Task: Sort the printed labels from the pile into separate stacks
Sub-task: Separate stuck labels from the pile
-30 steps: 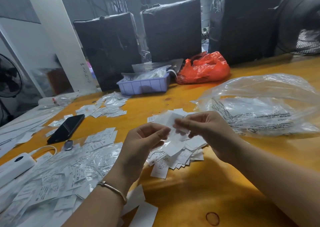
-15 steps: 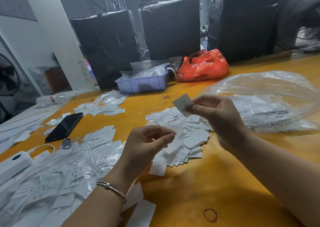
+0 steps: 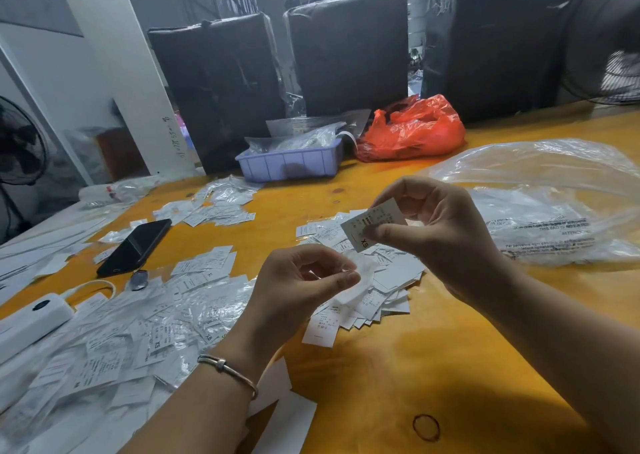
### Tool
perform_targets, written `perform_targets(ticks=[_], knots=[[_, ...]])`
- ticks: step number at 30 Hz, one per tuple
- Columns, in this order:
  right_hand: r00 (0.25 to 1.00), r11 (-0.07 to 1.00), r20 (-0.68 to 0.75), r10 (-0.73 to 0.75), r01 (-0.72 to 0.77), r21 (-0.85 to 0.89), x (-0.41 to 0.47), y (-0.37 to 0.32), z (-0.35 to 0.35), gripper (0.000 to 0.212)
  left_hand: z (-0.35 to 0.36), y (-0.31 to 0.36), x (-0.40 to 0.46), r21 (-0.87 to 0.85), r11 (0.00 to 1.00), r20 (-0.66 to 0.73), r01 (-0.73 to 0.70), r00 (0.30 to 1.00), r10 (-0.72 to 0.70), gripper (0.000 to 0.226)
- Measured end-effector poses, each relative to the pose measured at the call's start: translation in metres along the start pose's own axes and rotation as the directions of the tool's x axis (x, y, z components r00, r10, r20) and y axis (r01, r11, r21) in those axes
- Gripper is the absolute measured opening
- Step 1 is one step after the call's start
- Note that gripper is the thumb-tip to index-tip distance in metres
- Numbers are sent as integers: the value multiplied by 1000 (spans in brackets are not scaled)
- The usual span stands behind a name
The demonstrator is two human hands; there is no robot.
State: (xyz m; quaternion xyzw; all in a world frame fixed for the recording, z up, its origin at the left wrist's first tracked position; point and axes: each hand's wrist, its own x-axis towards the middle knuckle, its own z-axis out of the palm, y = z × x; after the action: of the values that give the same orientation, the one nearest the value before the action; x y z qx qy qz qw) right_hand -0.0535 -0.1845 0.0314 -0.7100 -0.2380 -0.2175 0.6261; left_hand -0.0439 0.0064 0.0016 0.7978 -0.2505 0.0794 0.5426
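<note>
My right hand [image 3: 440,232] pinches one white printed label [image 3: 372,223] marked XS and holds it up above the pile of labels [image 3: 377,280] in the middle of the orange table [image 3: 398,367]. My left hand [image 3: 298,287], a bracelet on its wrist, pinches a small clear wrapper [image 3: 360,277] between thumb and forefinger, just over the pile's near left edge. A wide spread of labels and clear sleeves [image 3: 138,332] covers the table at the left. Smaller label groups lie farther back: one [image 3: 207,263] beside the phone and one [image 3: 221,208] near the tray.
A black phone [image 3: 136,246] and a white power bank [image 3: 31,318] lie at the left. A purple tray [image 3: 291,163] and a red bag [image 3: 412,130] stand at the back. A large clear plastic bag [image 3: 554,204] lies at the right. A rubber band [image 3: 426,427] lies near the front.
My right hand lifted one label off the pile, away from my left hand, and turned it so its print faces me. My left hand stayed low over the pile.
</note>
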Motion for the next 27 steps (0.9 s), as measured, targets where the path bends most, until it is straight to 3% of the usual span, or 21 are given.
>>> perform_targets(ticks=[4, 12, 27], knots=[[999, 995, -21, -45, 43, -89, -1, -2, 1, 21, 0, 0, 0, -6, 1000, -26, -6, 1000, 6, 22], [993, 982, -54, -101, 91, -168, 0, -4, 1, 25, -3, -3, 2, -3, 1000, -75, 6, 997, -6, 13], [992, 952, 27, -122, 125, -278, 0, 2, 2, 11, -3, -5, 2, 2, 1000, -51, -5, 999, 5, 16]])
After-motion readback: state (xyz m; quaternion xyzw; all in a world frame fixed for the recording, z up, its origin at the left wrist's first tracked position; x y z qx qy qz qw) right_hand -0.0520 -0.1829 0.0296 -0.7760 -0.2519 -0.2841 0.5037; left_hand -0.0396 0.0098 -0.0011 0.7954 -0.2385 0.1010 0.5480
